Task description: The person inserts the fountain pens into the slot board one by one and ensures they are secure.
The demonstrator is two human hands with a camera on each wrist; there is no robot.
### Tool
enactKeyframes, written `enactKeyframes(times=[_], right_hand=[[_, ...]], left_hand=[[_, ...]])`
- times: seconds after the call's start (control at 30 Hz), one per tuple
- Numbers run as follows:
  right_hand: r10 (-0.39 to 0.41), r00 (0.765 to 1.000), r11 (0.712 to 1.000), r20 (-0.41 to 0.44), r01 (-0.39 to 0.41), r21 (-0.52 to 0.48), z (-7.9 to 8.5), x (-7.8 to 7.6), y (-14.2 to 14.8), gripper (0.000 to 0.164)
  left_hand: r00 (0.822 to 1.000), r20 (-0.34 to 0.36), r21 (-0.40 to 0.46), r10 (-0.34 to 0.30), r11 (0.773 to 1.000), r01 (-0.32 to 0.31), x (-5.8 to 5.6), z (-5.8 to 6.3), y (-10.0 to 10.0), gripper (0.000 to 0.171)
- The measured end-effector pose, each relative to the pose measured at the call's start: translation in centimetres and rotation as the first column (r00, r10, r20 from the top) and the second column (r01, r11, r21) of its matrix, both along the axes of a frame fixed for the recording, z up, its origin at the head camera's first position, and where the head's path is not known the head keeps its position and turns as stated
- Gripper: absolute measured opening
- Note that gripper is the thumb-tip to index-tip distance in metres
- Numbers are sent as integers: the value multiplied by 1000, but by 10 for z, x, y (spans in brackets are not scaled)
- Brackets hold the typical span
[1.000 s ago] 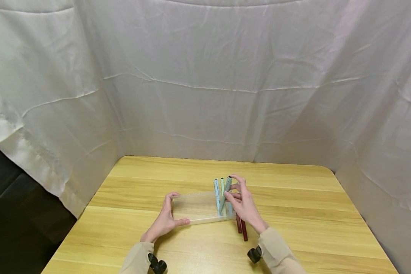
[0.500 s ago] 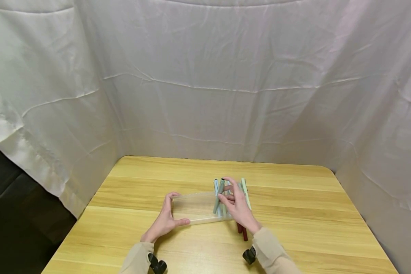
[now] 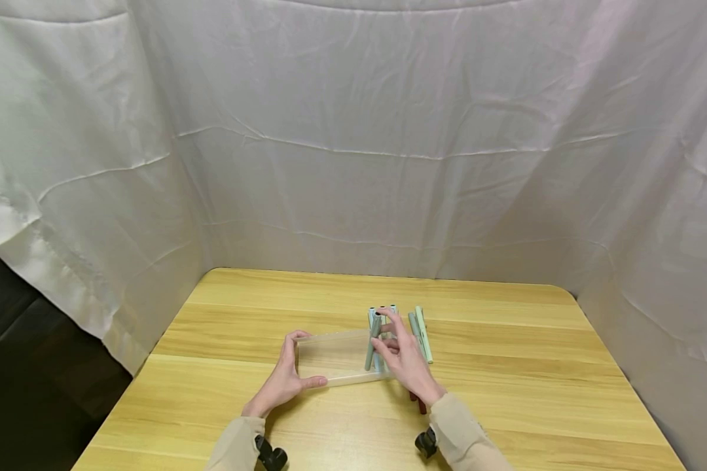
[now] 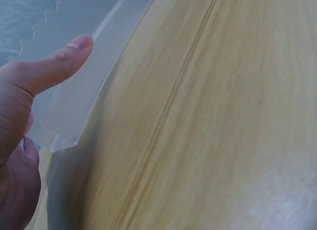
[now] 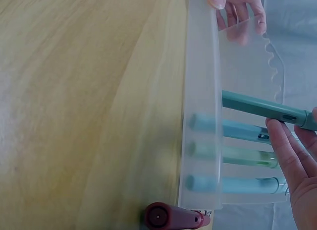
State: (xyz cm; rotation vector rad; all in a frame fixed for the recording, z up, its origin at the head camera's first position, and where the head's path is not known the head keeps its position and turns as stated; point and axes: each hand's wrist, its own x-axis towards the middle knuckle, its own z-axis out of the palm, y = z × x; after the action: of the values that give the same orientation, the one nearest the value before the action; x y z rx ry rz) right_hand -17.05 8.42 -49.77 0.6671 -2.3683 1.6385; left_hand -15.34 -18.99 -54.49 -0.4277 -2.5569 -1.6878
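A grey-green pen (image 3: 370, 350) slants over the frosted tray (image 3: 332, 356) in the person's right hand (image 3: 409, 360), as I follow the rig from a distance. Within the past second that hand has carried it leftward over the row, to the left of the pens already lying across the tray. I read the shift as lining it up with the space beside the outermost one, though it is not yet set down: the fingers are grasping it near its far end. My right wrist view shows it askew to its neighbours, its near end meeting the line of the tray's near wall; whether it touches the tray floor, I cannot tell.

Next to it, a light-blue pen (image 5: 242, 130), a pale green pen (image 5: 247, 155) and a second light-blue pen (image 5: 247, 185) lie side by side, apart. The left hand (image 3: 285, 379), unmoved, grasps the tray's left end with its thumb over the near wall, steadying it, I judge. The tray is on the wood-grain bench (image 3: 536, 366), scalloped edge on the far side. The right hand's move also uncovers a second grey-green pen (image 3: 413, 323) and a loose light-green pen (image 3: 424, 335) to its right, while dark red pens (image 3: 422, 407) show partly beneath the wrist.
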Motion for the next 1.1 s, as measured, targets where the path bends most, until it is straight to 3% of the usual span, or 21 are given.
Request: enactKeyframes(times=[0.33, 0.6, 0.93, 1.1], right_hand=[[5, 1000, 999, 5, -5, 36, 0, 1, 0, 59], [-8, 999, 991, -31, 12, 136, -1, 1, -3, 58], [-22, 988, 972, -156, 57, 230, -3, 1, -5, 61], [-30, 985, 968, -167, 71, 242, -2, 0, -7, 60]], left_hand=[[1000, -9, -9, 8, 1000, -8, -1, -2, 0, 94], [1000, -7, -14, -1, 1000, 1, -1, -1, 0, 96], [1000, -1, -6, -3, 1000, 3, -1, -1, 0, 94], [1000, -12, -12, -1, 1000, 1, -1, -2, 0, 95]])
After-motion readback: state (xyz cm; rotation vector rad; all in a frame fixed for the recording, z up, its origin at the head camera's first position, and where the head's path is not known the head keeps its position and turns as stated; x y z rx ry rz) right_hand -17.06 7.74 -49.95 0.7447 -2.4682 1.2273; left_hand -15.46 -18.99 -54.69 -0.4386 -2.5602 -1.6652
